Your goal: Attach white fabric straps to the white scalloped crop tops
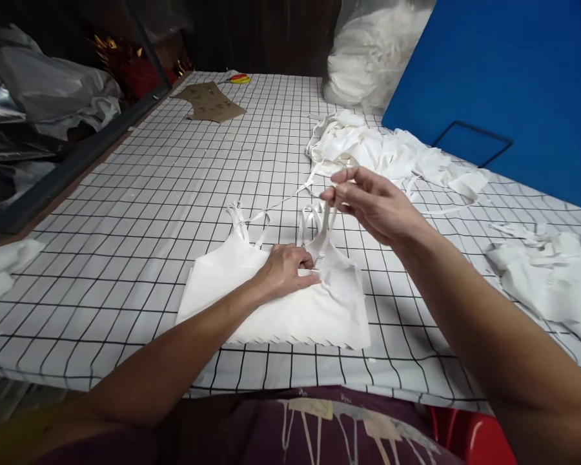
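Item: stack (281,303), white cut fabric pieces with straps, flat on the grid table (126,213), near its front edge. This is my landmark.

Left hand (286,270): I see it pressing down on the stack's top, near the far edge, fingers curled and closed against the cloth by the strap roots. It pins the cloth and does not lift it.

Right hand (368,203): raised above and just beyond the stack's far right corner. Thumb and fingertips are pinched shut on a strap (325,226), the other fingers loosely bent.

Strap: its long axis runs up from the stack's far edge to my right fingers, nearly upright, tilted slightly right. A second thin strip (281,203) runs from the same pinch leftward and down toward the stack's far left straps. My right hand is the one on the strap; the left is nearer its root.

Beyond the stack, right: loose pile (392,152) of white pieces. Right of the stack, well apart: more scraps (547,271). Far beyond, left: cardboard pattern (212,102). Beyond the pile: blue board (503,77) and a bag (368,51) of white goods.
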Tool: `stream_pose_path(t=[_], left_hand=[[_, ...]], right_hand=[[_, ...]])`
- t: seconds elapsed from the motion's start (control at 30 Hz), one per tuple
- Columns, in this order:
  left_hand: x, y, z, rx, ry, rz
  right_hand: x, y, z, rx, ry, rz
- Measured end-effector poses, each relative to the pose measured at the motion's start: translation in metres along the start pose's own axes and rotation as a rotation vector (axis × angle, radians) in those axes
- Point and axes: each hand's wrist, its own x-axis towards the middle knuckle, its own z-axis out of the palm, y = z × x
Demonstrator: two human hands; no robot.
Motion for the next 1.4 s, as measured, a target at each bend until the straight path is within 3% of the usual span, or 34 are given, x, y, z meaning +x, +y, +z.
stream_pose_path(t=[0.1,0.2,0.27,0.33,0.4,0.47,0.57,0.7,0.77,0.87,0.97,1.07,1.23,1.33,1.4], left_hand=[[-0.001,0.001,-0.003,0.033,-0.017,-0.031],[-0.001,-0.001,-0.001,0.052,0.009,-0.045],[-0.001,-0.002,0.004,0.062,0.057,-0.032],[0.000,-0.003,0.011,0.083,0.122,-0.014],[-0.001,-0.003,0.016,0.139,0.185,0.025],[-0.006,-0.005,0.016,0.246,0.231,0.087],[-0.023,-0.018,-0.001,0.446,0.217,0.205],[-0.059,-0.053,-0.041,0.535,0.146,0.229],[-0.072,-0.069,-0.055,0.505,0.180,0.178],[-0.080,-0.082,-0.059,0.461,0.220,0.137],[-0.079,-0.082,-0.051,0.456,0.156,0.089],[-0.078,-0.080,-0.045,0.476,0.072,0.044],[-0.078,-0.083,-0.047,0.501,0.047,0.045],[-0.078,-0.083,-0.048,0.496,0.048,0.055],[-0.078,-0.083,-0.047,0.483,0.049,0.062]], right_hand=[[0.033,0.010,-0.009,-0.257,0.038,-0.074],[0.043,0.030,-0.011,-0.686,0.067,-0.008],[0.026,0.039,-0.005,-0.975,0.157,-0.049],[-0.007,0.047,0.007,-1.124,0.246,-0.208],[-0.047,0.057,0.019,-1.168,0.151,-0.323],[-0.081,0.073,0.027,-1.185,-0.052,-0.400],[-0.107,0.098,0.029,-1.227,-0.162,-0.361],[-0.106,0.106,0.023,-1.220,-0.146,-0.296],[-0.096,0.095,0.020,-1.168,-0.107,-0.249],[-0.063,0.063,0.019,-0.967,-0.050,-0.110],[-0.003,0.034,0.029,-0.718,-0.042,0.111],[0.065,0.027,0.044,-0.612,-0.015,0.418],[0.139,0.047,0.060,-0.693,0.171,0.453],[0.153,0.047,0.066,-0.654,0.194,0.364],[0.146,0.035,0.070,-0.584,0.183,0.256]])
